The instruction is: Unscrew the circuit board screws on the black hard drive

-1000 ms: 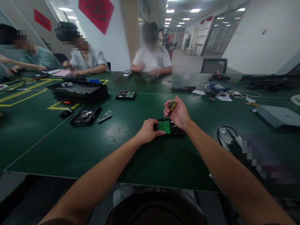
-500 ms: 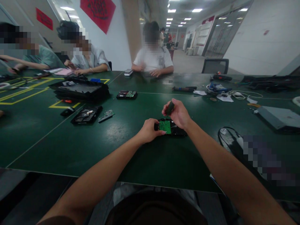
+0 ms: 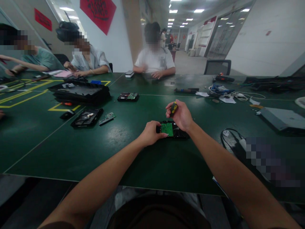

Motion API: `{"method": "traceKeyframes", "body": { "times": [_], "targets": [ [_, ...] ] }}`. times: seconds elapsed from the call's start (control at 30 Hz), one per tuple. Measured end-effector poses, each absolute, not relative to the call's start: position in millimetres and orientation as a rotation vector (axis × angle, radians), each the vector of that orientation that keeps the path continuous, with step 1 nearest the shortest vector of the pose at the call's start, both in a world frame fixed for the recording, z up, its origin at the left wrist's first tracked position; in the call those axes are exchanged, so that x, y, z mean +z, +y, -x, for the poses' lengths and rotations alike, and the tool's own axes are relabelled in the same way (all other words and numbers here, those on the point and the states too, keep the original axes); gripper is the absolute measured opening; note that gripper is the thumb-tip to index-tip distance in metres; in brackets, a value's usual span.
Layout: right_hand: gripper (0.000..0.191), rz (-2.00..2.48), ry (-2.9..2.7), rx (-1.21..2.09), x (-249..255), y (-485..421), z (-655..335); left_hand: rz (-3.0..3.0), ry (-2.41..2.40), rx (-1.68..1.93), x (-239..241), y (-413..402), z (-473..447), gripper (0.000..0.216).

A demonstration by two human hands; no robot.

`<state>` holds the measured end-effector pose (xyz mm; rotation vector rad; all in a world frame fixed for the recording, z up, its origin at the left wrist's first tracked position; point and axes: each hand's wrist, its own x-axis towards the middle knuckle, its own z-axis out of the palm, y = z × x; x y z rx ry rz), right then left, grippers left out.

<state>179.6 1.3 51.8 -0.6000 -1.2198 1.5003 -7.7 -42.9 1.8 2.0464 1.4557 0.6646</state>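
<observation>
Down on the near part of the green table [image 3: 128, 165], a hard drive [image 3: 169, 129] is lying flat, the left hand [image 3: 151, 133] gripping its left end. Over the drive, the right hand [image 3: 183, 116] is grasping a dark-and-yellow screwdriver [image 3: 174, 108] in curled fingers.

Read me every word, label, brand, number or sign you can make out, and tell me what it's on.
None can be read.
Large red wall hanging: dark characters, too blurred.
Smaller red hanging: too blurred.
Far wall board: too small.
Held device: any print too small.
</observation>
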Motion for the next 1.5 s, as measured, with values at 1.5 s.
{"method": "traceKeyframes", "body": {
  "times": [1.5],
  "targets": [
    [0.049, 0.569, -1.278, 1.564, 60.5, -4.7, -179.2, -2.037, 1.45, 0.683, -1.9, -41.1, 8.3, 0.062]
  ]
}}
